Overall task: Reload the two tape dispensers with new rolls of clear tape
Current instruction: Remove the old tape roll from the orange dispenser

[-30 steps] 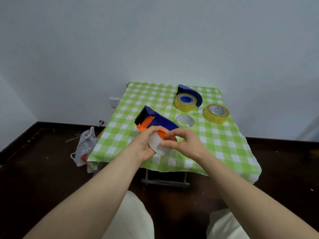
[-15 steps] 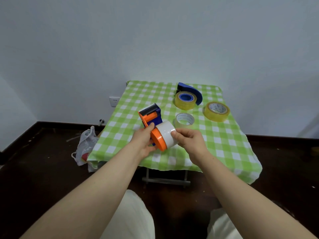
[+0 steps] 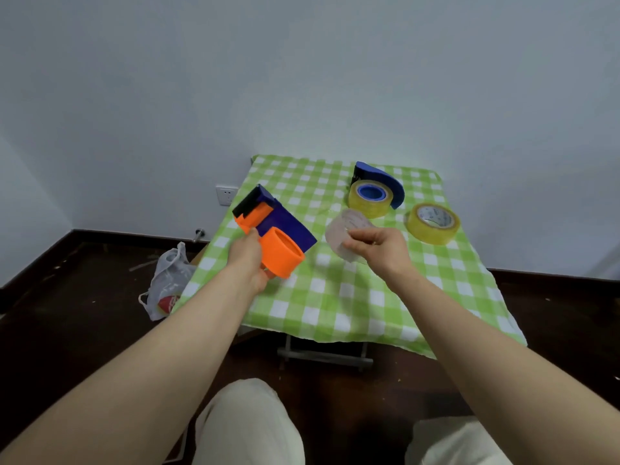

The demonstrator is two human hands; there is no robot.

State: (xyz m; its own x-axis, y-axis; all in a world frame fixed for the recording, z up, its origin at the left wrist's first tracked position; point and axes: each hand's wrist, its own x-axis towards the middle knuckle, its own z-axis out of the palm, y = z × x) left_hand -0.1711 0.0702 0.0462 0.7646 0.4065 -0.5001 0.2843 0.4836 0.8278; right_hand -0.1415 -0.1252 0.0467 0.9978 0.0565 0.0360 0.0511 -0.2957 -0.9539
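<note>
Two hands meet mid-frame: the left hand (image 3: 248, 260) grips the orange-and-blue dispenser (image 3: 278, 223), its hub (image 3: 283, 256) bare; the right hand (image 3: 382, 246) pinches a pale ring (image 3: 339, 236), likely a light, crushable spent core. Right of centre on the table (image 3: 335, 303) lies a fresh roll (image 3: 436, 234), stiff, best held by its rim.

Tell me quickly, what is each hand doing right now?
Left hand: grips the orange-and-blue tape dispenser.
Right hand: holds a pale tape roll.
</note>
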